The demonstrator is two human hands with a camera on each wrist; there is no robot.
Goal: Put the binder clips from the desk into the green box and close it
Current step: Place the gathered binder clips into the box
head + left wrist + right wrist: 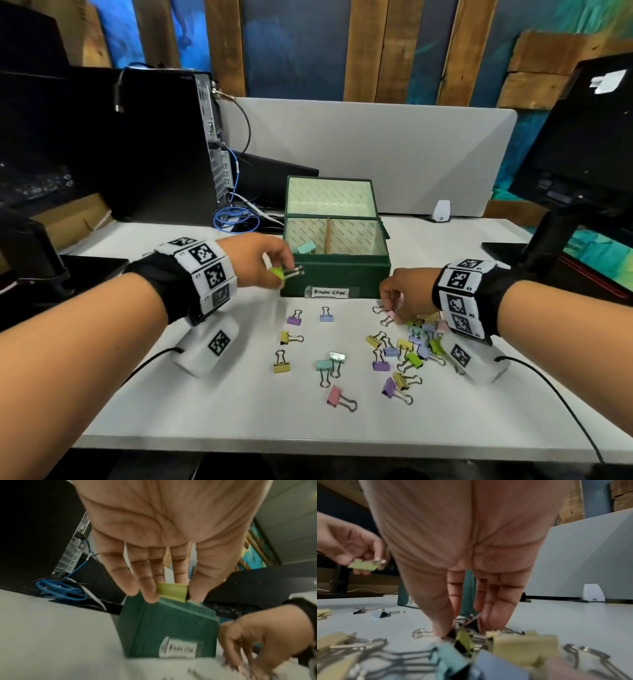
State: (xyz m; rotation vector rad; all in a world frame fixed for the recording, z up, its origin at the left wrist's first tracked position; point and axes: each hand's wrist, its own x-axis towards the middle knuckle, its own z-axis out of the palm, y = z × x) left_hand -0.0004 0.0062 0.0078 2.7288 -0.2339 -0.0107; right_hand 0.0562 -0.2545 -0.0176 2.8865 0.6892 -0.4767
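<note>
The green box (335, 274) labelled "Binder Clips" stands open on the white desk (205, 411), lid upright, with teal clips (306, 247) in its left compartment. My left hand (286, 274) pinches a lime-green binder clip (277, 273) just off the box's front-left corner; in the left wrist view the green clip (171, 592) sits between thumb and fingers above the box (163, 626). My right hand (392, 310) reaches down in front of the box's right corner, fingertips pinching a pink clip (390, 314) at the edge of a pile of clips (421, 339). Several more clips (294, 320) lie scattered.
A black computer tower (164, 144) and coiled blue cable (233, 217) stand at the back left. A grey divider panel (376, 147) runs behind the box, with a small white device (442, 210) at its foot. A monitor (582, 137) stands at the right.
</note>
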